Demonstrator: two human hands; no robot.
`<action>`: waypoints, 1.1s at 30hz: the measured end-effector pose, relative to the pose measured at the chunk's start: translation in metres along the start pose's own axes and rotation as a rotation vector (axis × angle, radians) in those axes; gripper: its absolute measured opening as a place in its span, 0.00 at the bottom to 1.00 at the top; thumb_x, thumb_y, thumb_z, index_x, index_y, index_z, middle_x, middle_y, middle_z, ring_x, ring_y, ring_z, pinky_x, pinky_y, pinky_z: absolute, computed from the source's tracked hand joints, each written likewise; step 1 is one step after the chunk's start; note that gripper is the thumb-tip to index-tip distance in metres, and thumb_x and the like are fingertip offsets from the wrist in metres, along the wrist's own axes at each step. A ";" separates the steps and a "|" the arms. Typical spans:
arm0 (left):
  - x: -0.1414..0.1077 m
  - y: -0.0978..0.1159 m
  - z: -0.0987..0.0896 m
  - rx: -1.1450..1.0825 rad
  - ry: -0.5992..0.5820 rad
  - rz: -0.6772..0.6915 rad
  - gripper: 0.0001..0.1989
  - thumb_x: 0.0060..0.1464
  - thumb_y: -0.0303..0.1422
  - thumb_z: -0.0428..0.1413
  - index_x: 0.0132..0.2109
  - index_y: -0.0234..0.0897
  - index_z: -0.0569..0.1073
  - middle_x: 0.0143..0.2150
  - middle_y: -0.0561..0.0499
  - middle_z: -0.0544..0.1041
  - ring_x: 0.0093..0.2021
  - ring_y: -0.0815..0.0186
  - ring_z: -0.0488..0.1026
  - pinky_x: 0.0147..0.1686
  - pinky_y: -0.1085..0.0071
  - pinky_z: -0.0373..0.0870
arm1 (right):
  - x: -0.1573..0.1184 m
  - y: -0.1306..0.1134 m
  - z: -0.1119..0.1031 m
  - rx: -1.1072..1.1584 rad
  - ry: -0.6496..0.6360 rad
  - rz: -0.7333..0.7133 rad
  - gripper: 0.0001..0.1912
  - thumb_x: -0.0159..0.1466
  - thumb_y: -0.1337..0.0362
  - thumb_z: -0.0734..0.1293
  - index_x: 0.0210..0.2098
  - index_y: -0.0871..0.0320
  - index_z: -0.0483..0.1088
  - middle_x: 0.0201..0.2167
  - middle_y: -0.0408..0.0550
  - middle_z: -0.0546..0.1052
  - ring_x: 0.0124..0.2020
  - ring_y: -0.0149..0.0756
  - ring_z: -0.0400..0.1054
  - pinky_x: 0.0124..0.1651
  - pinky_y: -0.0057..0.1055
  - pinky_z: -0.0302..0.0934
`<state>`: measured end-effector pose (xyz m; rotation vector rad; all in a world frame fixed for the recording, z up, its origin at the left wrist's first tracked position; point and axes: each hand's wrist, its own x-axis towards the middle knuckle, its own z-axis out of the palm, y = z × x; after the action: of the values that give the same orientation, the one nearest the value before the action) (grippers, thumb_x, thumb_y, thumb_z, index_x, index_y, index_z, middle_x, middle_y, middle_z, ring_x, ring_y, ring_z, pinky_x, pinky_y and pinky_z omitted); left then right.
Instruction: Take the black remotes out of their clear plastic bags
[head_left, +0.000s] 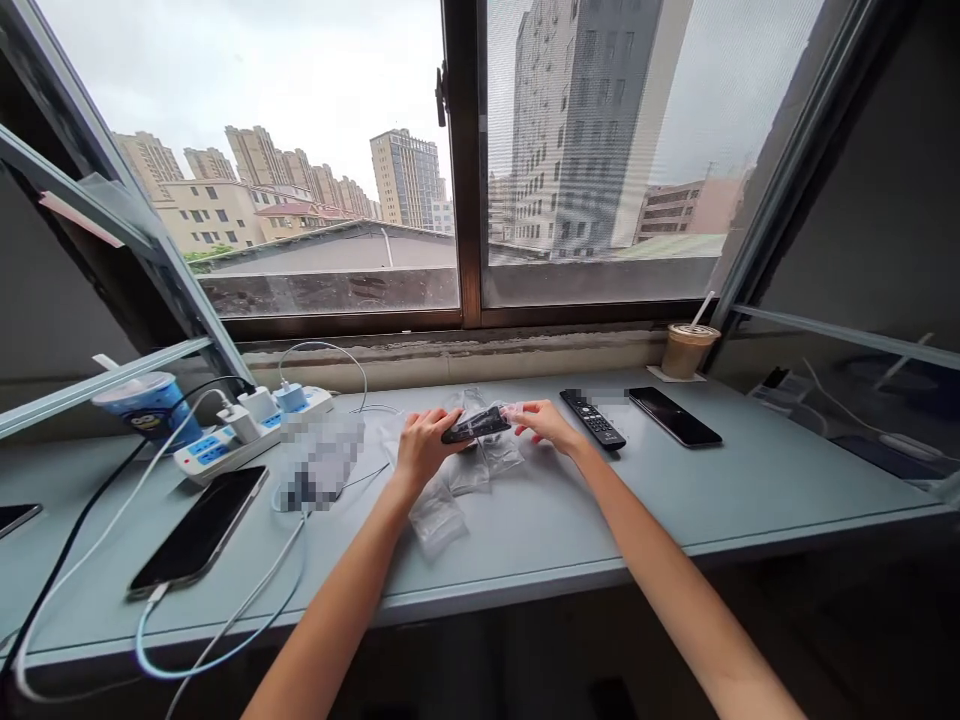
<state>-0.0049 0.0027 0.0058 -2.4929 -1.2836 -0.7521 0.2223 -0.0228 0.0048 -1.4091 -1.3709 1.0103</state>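
Observation:
My left hand point(425, 442) is closed around the near end of a black remote control point(477, 425), which it holds tilted above the desk. At the far end of this remote, my right hand point(549, 424) pinches clear plastic wrapping point(513, 412) between its fingers. Several clear plastic bags point(439, 518) lie crumpled on the desk under and around my hands. A second black remote control point(592, 418) rests on the desk just right of my right hand, apart from it.
Left on the desk point(540, 520) are a white power strip point(255, 430) with chargers, a blue cup point(150, 405), a phone point(199, 530) and loose cables point(217, 655). At right lie another phone point(675, 416) and an iced drink point(686, 350) with a straw. A window stands behind.

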 end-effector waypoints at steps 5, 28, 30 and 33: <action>0.005 -0.010 -0.007 -0.004 -0.012 0.036 0.19 0.52 0.41 0.56 0.51 0.47 0.70 0.40 0.51 0.75 0.42 0.61 0.70 0.44 0.67 0.58 | 0.003 0.000 0.008 0.016 0.040 -0.137 0.19 0.49 0.49 0.69 0.28 0.60 0.76 0.43 0.52 0.73 0.28 0.29 0.66 0.17 0.21 0.53; 0.003 -0.032 -0.011 -0.042 0.005 0.012 0.14 0.47 0.31 0.58 0.44 0.44 0.73 0.36 0.53 0.75 0.39 0.63 0.70 0.41 0.69 0.60 | 0.003 0.001 0.013 0.151 0.057 -0.068 0.14 0.47 0.54 0.70 0.26 0.59 0.77 0.49 0.51 0.70 0.39 0.36 0.68 0.22 0.22 0.62; 0.002 -0.033 -0.011 -0.048 0.008 -0.004 0.14 0.47 0.31 0.58 0.44 0.44 0.73 0.36 0.53 0.75 0.39 0.63 0.70 0.41 0.69 0.60 | 0.003 0.001 0.010 0.165 0.063 -0.066 0.14 0.47 0.54 0.70 0.25 0.59 0.76 0.49 0.50 0.70 0.38 0.35 0.68 0.23 0.22 0.63; -0.001 -0.036 -0.008 -0.083 0.022 -0.051 0.14 0.47 0.31 0.58 0.44 0.44 0.74 0.35 0.53 0.75 0.38 0.63 0.71 0.39 0.70 0.62 | 0.004 0.003 0.009 0.215 0.130 -0.052 0.12 0.48 0.56 0.70 0.21 0.60 0.75 0.48 0.50 0.72 0.38 0.34 0.68 0.24 0.22 0.64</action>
<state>-0.0367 0.0198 0.0113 -2.5172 -1.3394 -0.8584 0.2148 -0.0185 -0.0005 -1.2505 -1.1617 0.9837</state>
